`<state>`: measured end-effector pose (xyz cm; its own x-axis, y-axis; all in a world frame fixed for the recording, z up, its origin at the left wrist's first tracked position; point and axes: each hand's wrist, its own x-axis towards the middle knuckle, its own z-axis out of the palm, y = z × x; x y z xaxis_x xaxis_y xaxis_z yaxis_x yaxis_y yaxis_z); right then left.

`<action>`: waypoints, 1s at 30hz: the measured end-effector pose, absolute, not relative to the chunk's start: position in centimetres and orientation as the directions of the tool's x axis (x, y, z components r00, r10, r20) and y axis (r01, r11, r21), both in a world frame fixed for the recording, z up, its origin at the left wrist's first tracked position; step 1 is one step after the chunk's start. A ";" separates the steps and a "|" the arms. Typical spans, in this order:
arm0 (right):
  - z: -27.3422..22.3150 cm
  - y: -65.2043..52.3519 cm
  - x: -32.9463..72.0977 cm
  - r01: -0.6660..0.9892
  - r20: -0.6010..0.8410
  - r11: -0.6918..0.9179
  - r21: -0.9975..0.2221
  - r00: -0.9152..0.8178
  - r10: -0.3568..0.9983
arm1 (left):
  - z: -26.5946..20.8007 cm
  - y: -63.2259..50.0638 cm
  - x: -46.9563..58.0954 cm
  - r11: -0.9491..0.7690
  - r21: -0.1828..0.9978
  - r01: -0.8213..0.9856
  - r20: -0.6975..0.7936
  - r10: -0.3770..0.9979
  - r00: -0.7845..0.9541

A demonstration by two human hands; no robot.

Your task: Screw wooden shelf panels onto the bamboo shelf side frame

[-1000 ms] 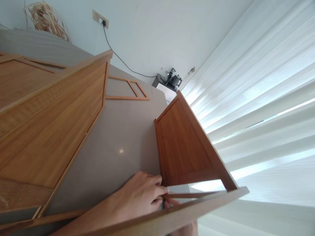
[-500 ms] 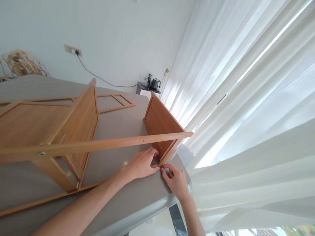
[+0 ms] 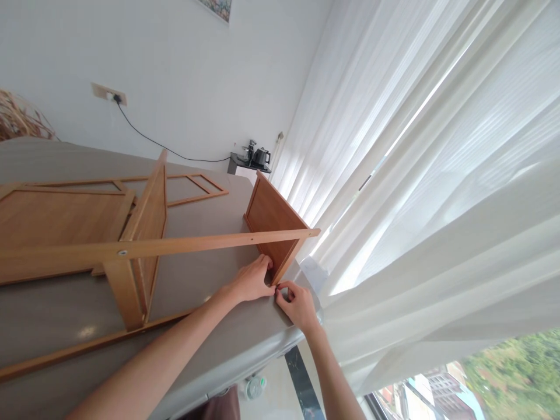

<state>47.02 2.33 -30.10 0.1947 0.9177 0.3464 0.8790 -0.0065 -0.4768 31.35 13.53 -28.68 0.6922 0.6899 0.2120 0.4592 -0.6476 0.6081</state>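
A partly joined wooden frame stands on its side on the grey table. Its upper rail (image 3: 214, 242) runs across to an upright end panel (image 3: 273, 213) at the right. My left hand (image 3: 252, 281) grips the lower near corner of the frame, fingers on the panel's inner side and thumb along the lower rail. On the other side of that corner, my right hand (image 3: 298, 304) pinches thumb and forefinger at the rail's end. What lies between them is a small dark thing, too small to name. A second upright panel (image 3: 151, 216) joins the rails further left.
A flat wooden panel (image 3: 65, 219) and a slatted frame (image 3: 203, 188) lie on the grey table (image 3: 210, 213). Behind the table, a kettle (image 3: 261, 157) stands on a small stand, with a cord (image 3: 161, 146) to the wall socket. White curtains (image 3: 394, 175) hang close at right.
The view has shifted, so the frame and hands sit a little further left, and more of the window shows. Both hands stay at the same corner.
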 end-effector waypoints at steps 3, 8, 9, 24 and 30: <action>-30.2 2.3 47.1 0.885 0.355 -0.007 -0.465 0.194 0.915 | -28.4 13.3 31.2 -0.674 0.569 0.470 0.211 0.672 0.710; -30.3 2.3 47.1 0.883 0.348 -0.004 -0.469 0.189 0.918 | -27.9 13.0 31.1 -0.678 0.556 0.480 0.205 0.672 0.712; -30.3 2.3 47.2 0.881 0.345 -0.004 -0.472 0.189 0.920 | -27.9 13.0 31.1 -0.673 0.558 0.485 0.199 0.676 0.710; -30.6 2.2 47.2 0.875 0.348 -0.007 -0.483 0.200 0.916 | -28.1 11.8 31.5 -0.758 0.308 0.574 0.280 0.649 0.707; -30.7 2.3 47.4 0.870 0.342 -0.014 -0.494 0.209 0.916 | -28.4 11.4 31.7 -0.726 0.293 0.622 0.275 0.687 0.673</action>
<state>47.39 2.28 -30.69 0.2094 0.9160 0.3422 0.8696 -0.0144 -0.4936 31.74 11.40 -28.39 0.6727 0.6867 0.2754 0.6218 -0.7265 0.2926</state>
